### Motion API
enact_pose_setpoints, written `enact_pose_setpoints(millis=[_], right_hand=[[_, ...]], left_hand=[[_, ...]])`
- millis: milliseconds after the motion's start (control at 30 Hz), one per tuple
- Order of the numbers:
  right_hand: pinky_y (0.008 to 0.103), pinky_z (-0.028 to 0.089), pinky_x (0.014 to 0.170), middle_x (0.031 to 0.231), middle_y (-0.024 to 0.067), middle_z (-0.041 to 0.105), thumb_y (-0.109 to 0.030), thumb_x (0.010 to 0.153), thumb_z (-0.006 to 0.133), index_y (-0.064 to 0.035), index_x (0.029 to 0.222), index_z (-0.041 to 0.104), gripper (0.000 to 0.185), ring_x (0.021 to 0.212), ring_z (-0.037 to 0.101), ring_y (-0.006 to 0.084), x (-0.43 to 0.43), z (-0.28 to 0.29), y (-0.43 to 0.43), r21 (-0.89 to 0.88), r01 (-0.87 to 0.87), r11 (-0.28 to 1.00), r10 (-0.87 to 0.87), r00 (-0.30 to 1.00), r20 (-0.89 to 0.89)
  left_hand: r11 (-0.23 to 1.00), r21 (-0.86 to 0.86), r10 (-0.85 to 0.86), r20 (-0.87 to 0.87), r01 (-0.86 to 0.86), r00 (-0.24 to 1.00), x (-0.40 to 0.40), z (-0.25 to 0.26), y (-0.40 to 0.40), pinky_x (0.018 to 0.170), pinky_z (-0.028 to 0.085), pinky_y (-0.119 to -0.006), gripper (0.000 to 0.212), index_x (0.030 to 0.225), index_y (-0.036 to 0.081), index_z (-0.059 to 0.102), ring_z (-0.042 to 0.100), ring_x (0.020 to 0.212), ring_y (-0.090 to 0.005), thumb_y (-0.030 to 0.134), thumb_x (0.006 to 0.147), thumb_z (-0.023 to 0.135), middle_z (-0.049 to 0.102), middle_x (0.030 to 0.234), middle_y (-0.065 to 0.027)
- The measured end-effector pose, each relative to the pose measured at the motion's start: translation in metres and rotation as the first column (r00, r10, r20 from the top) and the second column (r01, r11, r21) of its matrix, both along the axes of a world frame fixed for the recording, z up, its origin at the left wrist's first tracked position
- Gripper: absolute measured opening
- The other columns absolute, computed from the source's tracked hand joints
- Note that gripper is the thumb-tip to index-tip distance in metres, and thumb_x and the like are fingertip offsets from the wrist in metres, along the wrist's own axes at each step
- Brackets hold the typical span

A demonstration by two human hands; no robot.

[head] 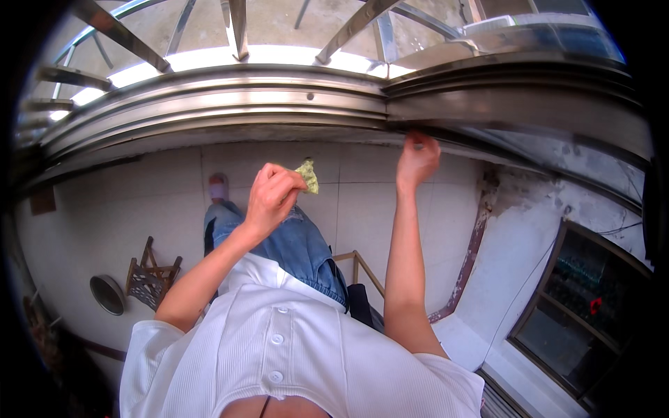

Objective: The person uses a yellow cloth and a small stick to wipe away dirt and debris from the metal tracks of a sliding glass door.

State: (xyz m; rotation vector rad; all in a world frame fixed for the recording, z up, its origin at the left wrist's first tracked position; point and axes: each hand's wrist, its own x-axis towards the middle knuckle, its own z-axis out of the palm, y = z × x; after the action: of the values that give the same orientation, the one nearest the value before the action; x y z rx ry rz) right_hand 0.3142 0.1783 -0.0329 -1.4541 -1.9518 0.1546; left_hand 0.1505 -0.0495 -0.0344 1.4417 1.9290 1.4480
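Observation:
My left hand [276,192] pinches a crumpled yellow-green cloth [308,176] between thumb and fingers, held in the air on the near side of a metal window track [251,99]. To the right, my right hand [419,158] is raised with curled fingers at the lower edge of a sliding window sash [502,107]. Its fingertips are blurred, so whether they grip the edge is unclear. The sash covers the right part of the track; the left part is uncovered, with its parallel grooves showing.
Metal security bars [238,31] stand beyond the track. Below, a folding stool [151,277] and a round basin [107,295] are on the tiled floor [366,209]. A wooden-framed piece [357,264] stands by my legs. At right are a brown pipe [470,256] and a framed window [580,308].

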Motion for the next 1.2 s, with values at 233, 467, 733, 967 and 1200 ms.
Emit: enact_pose_setpoints(millis=[233, 467, 733, 967, 1200], right_hand=[[0.0318, 0.043, 0.064, 0.073, 0.0026, 0.061, -0.012, 0.074, 0.068, -0.0067, 0.079, 0.069, 0.008, 0.066, 0.055, 0.0201, 0.019, -0.005, 0.012, -0.335, -0.036, 0.942, -0.122, 0.89, -0.44], [0.0234, 0.038, 0.057, 0.07, -0.0023, 0.056, -0.014, 0.075, 0.073, -0.0057, 0.085, 0.07, 0.013, 0.062, 0.045, 0.0079, 0.014, -0.003, 0.01, -0.055, -0.026, 0.998, 0.025, 1.0, -0.014], [0.0234, 0.037, 0.052, 0.072, 0.0003, 0.058, -0.012, 0.076, 0.071, -0.0071, 0.081, 0.07, 0.007, 0.055, 0.043, 0.0082, -0.023, 0.014, -0.026, -0.221, -0.295, 0.93, 0.227, 0.93, -0.287], [0.0289, 0.043, 0.053, 0.077, 0.0035, 0.059, -0.003, 0.074, 0.068, -0.0073, 0.081, 0.068, 0.008, 0.057, 0.052, 0.0158, -0.025, 0.003, -0.028, 0.067, -0.21, 0.975, 0.21, 0.978, 0.004], [0.0214, 0.036, 0.049, 0.076, 0.0003, 0.056, -0.005, 0.078, 0.069, -0.0029, 0.082, 0.068, 0.005, 0.056, 0.043, 0.0069, -0.026, 0.026, -0.056, -0.091, -0.157, 0.983, 0.126, 0.951, -0.282]], left_hand=[[1.0, 0.006, -0.003, 0.008, 0.003, 1.0, 0.001, 0.001, 0.002, 0.07, 0.044, -0.033, 0.018, 0.078, 0.008, 0.062, 0.054, 0.077, -0.0216, -0.005, 0.065, 0.065, 0.064, 0.081, -0.0015], [1.0, 0.002, -0.028, 0.013, 0.028, 1.0, 0.003, 0.002, 0.004, 0.07, 0.044, -0.032, 0.019, 0.078, 0.007, 0.062, 0.054, 0.078, -0.022, -0.006, 0.065, 0.065, 0.064, 0.082, -0.0023], [1.0, -0.004, -0.006, 0.016, 0.006, 1.0, -0.002, -0.003, 0.0, 0.071, 0.044, -0.032, 0.021, 0.079, 0.006, 0.062, 0.053, 0.077, -0.0223, -0.007, 0.063, 0.066, 0.065, 0.083, -0.0035], [1.0, 0.0, 0.019, 0.011, -0.019, 1.0, -0.003, 0.001, 0.001, 0.071, 0.044, -0.033, 0.02, 0.079, 0.008, 0.062, 0.054, 0.078, -0.0223, -0.005, 0.064, 0.065, 0.064, 0.083, -0.0018], [0.94, 0.183, 0.322, -0.204, -0.287, 0.925, -0.028, 0.024, 0.011, 0.072, 0.043, -0.034, 0.024, 0.079, 0.008, 0.063, 0.054, 0.078, -0.0243, -0.007, 0.061, 0.067, 0.064, 0.086, -0.0024]])
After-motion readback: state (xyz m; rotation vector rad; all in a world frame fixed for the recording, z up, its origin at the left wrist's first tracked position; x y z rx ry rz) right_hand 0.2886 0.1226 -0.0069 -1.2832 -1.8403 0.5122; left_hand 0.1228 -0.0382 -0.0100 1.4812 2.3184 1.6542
